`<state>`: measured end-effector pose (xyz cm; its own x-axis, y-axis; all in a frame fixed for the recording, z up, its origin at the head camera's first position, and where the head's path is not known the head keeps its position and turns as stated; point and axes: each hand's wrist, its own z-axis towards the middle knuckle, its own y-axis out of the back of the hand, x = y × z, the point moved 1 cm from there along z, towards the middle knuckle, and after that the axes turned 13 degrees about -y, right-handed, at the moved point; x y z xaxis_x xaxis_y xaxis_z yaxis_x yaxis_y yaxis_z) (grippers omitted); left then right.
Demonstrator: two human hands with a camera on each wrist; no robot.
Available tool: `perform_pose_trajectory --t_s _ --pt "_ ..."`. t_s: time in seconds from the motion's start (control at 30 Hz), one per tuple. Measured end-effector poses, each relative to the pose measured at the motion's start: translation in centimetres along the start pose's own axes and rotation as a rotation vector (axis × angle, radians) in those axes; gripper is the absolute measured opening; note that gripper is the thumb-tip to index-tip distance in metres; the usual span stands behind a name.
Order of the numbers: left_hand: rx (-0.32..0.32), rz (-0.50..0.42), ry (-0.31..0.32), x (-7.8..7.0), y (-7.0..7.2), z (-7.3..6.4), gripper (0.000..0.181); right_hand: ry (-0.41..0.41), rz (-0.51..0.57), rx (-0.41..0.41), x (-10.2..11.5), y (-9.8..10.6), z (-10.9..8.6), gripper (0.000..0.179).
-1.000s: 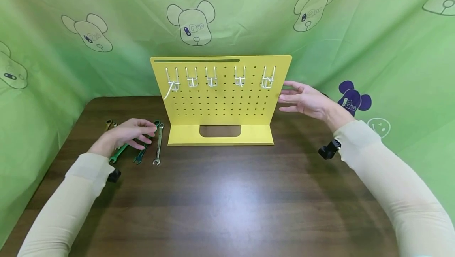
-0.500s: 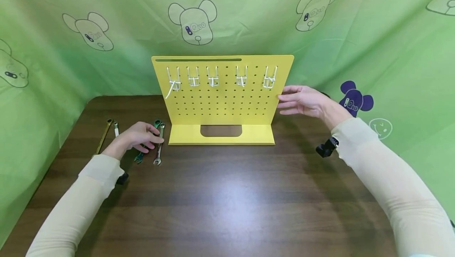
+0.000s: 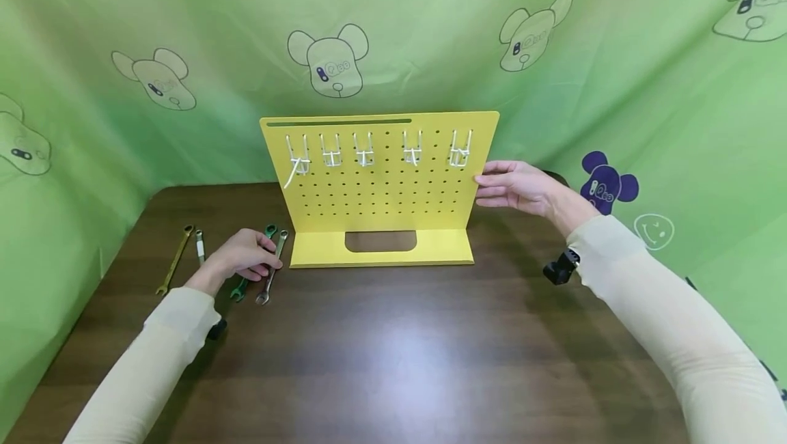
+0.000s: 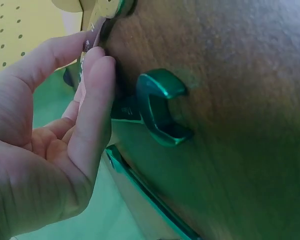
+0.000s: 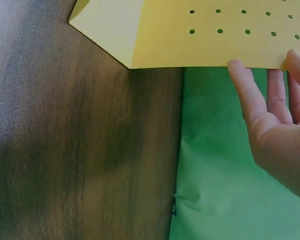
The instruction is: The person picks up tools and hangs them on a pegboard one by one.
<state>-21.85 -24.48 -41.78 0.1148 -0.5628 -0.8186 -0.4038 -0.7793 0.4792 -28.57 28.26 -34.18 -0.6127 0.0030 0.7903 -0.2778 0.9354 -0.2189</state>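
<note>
My left hand [image 3: 242,256] pinches the shaft of a silver combination wrench [image 3: 265,292] between thumb and fingers, at the left of the yellow pegboard [image 3: 381,191]. Just left of it lies a dark green wrench [image 3: 238,292], its open end [image 4: 149,107] near my fingers in the left wrist view. Another green wrench [image 4: 152,197] lies lower there; my arm hides it in the head view. At the board's right edge my right hand [image 3: 516,188] holds on, thumb on the front face, some fingers behind. Several white wire hooks [image 3: 364,154] hang along the board's upper part.
A gold wrench [image 3: 175,259] and a wrench with a white-looking shaft [image 3: 199,246] lie farther left on the dark wooden table [image 3: 344,348]. The board's base has a wide cutout. A green printed curtain [image 3: 424,54] closes off the back and sides.
My left hand has moved right from above the green wrenches to the silver wrench and taken hold of it; its lower end has swung slightly left. My right hand has closed in on the board's edge.
</note>
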Motion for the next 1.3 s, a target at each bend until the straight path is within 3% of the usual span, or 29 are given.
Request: perform_pose_trajectory --t_s 0.23,0.4,0.53,0.67,0.8,0.97,1.13,1.3 --pt "-0.041 0.055 -0.013 0.2 -0.4 -0.3 0.038 -0.002 -0.002 0.035 0.1 -0.2 0.4 0.033" --pt "-0.041 0.098 -0.026 -0.3 -1.1 0.4 0.032 0.004 -0.029 -0.012 0.0 0.5 -0.1 0.031" --pt "-0.03 0.075 -0.059 0.1 -1.6 0.3 0.028 -0.013 -0.009 0.007 -0.4 0.7 -0.2 0.027" --pt "0.007 0.034 -0.093 0.5 -0.8 -0.4 0.027 -0.018 0.024 0.054 -0.3 0.3 0.2 0.026" --pt "0.052 -0.041 -0.096 0.7 0.1 -0.4 0.038 -0.009 0.026 0.055 -0.1 0.1 0.1 0.026" --pt "0.076 -0.208 -0.074 1.4 1.0 -0.4 0.052 -0.01 0.009 0.05 -0.5 0.1 0.1 0.023" --pt "0.066 -0.381 -0.093 1.6 1.6 -0.4 0.053 0.007 -0.038 0.042 -0.5 0.1 0.2 0.019" --pt "0.073 -0.446 -0.115 1.3 2.0 -0.2 0.047 0.019 -0.048 0.045 -0.3 0.3 0.4 0.015"
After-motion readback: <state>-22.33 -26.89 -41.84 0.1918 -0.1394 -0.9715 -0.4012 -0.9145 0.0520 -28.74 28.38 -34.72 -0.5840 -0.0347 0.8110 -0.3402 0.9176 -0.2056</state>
